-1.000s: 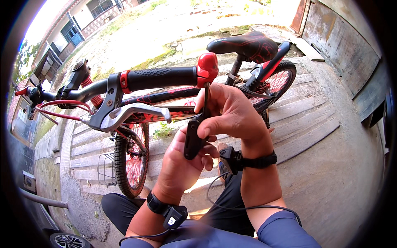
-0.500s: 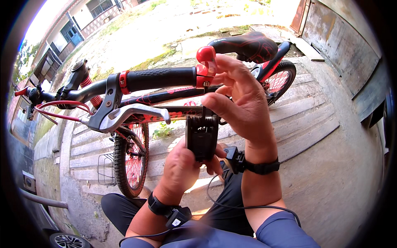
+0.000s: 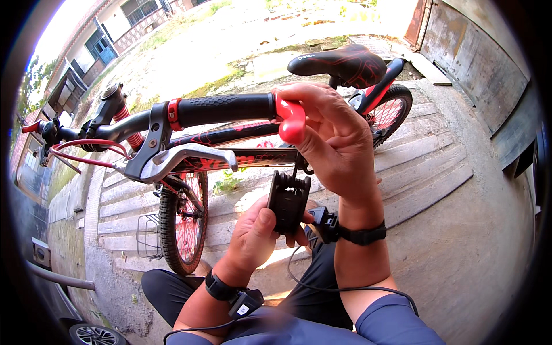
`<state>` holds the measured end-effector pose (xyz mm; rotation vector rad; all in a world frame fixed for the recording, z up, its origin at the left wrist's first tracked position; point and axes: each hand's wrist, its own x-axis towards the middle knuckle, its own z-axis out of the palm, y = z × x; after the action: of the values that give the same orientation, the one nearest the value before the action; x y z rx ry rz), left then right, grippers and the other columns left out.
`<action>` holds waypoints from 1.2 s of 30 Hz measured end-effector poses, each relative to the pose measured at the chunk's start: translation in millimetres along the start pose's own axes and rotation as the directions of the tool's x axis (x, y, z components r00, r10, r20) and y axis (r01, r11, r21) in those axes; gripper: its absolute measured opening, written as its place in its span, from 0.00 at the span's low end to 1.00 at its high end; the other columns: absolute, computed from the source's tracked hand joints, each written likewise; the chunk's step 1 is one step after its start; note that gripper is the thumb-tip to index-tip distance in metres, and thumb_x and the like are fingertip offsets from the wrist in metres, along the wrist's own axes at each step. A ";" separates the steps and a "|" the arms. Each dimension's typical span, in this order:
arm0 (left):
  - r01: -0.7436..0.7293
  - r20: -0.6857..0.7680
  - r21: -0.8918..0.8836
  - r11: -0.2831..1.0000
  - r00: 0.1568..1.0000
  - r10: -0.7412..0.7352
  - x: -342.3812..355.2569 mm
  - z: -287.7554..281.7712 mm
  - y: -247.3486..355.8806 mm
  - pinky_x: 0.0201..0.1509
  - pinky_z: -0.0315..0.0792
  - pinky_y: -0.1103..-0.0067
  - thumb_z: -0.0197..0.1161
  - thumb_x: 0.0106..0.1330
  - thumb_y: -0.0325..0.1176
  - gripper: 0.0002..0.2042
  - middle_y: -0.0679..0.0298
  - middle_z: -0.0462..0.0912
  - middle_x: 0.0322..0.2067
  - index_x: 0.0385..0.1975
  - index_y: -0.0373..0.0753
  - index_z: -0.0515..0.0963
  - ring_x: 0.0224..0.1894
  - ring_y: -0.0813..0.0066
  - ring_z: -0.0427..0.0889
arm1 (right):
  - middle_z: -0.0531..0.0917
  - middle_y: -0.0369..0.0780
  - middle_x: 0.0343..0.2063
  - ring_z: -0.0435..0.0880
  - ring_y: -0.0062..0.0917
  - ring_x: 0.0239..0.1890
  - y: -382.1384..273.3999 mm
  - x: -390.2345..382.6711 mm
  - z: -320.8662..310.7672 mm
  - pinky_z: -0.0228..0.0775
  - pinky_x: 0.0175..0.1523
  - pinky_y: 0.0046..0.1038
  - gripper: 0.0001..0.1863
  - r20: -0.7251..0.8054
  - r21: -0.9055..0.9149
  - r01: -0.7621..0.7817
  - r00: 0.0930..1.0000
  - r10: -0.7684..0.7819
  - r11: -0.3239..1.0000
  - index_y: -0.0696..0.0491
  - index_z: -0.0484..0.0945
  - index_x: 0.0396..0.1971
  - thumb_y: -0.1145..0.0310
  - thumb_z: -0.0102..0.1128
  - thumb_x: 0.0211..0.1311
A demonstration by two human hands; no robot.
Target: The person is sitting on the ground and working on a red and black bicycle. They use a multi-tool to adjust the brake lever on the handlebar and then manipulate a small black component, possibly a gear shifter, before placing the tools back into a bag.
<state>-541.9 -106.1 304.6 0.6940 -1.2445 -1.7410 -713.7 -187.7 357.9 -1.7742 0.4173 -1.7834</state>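
A bicycle's handlebar grip (image 3: 227, 109), black and ribbed, reaches across in front of me. At its right end is a red bar end (image 3: 292, 122), its rounded horn pointing down toward me. My right hand (image 3: 340, 141) is closed round this red piece, fingers over the top and thumb below. Lower down, my left hand (image 3: 252, 233) holds a black folding multi-tool (image 3: 289, 204) upright. One thin dark bit sticks up from the tool; its tip is apart from the bar end. A silver brake lever (image 3: 190, 154) hangs below the grip.
The bicycle's front wheel (image 3: 183, 224) stands at the left, its saddle (image 3: 351, 64) and rear wheel (image 3: 394, 112) at the back right. A wire basket (image 3: 148, 237) is beside the front wheel. Thin cables run from both wrist straps. A metal-clad wall (image 3: 477, 69) rises at the right.
My right hand has closed on the bar end and turned it, so its horn points down instead of up. My left hand has lowered the multi-tool slightly, clear of the bar end.
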 end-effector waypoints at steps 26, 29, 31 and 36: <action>0.368 -0.278 0.127 0.921 0.904 -0.323 -108.0 -103.9 -74.4 0.33 0.75 0.78 0.47 0.76 0.53 0.26 0.51 0.83 0.40 0.51 0.31 0.70 0.30 0.67 0.84 | 0.87 0.39 0.38 0.86 0.22 0.30 8.4 -77.9 -186.9 0.70 0.29 0.17 0.20 -0.639 0.294 -0.408 0.589 0.496 0.864 0.50 0.77 0.50 0.50 0.58 0.69; 0.434 -0.379 0.116 0.894 0.851 -0.364 -130.5 -115.1 -88.2 0.30 0.76 0.78 0.44 0.77 0.51 0.23 0.52 0.83 0.37 0.46 0.33 0.73 0.28 0.68 0.84 | 0.87 0.38 0.37 0.87 0.24 0.31 24.2 -133.7 -219.0 0.71 0.28 0.19 0.15 -0.628 0.262 -0.604 0.485 0.608 0.753 0.49 0.78 0.47 0.55 0.57 0.69; 0.465 -0.413 0.088 0.881 0.822 -0.393 -139.2 -122.1 -95.5 0.28 0.75 0.80 0.45 0.77 0.51 0.23 0.53 0.84 0.35 0.44 0.33 0.74 0.27 0.69 0.84 | 0.87 0.37 0.36 0.87 0.24 0.32 34.5 -178.6 -234.0 0.73 0.29 0.20 0.12 -0.621 0.292 -0.697 0.383 0.684 0.655 0.49 0.78 0.45 0.59 0.56 0.70; 0.535 -0.473 -0.004 0.845 0.743 -0.473 -143.4 -136.0 -110.8 0.27 0.73 0.81 0.48 0.76 0.51 0.23 0.54 0.84 0.34 0.44 0.32 0.75 0.27 0.71 0.83 | 0.86 0.39 0.37 0.87 0.29 0.36 61.3 -298.6 -243.1 0.76 0.33 0.24 0.11 -0.597 0.512 -0.725 0.085 0.798 0.460 0.50 0.77 0.47 0.64 0.54 0.69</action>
<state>-398.6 -27.7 147.6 1.5485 -0.8827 -1.7650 -957.9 -100.4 66.8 -0.2524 1.3392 -1.5273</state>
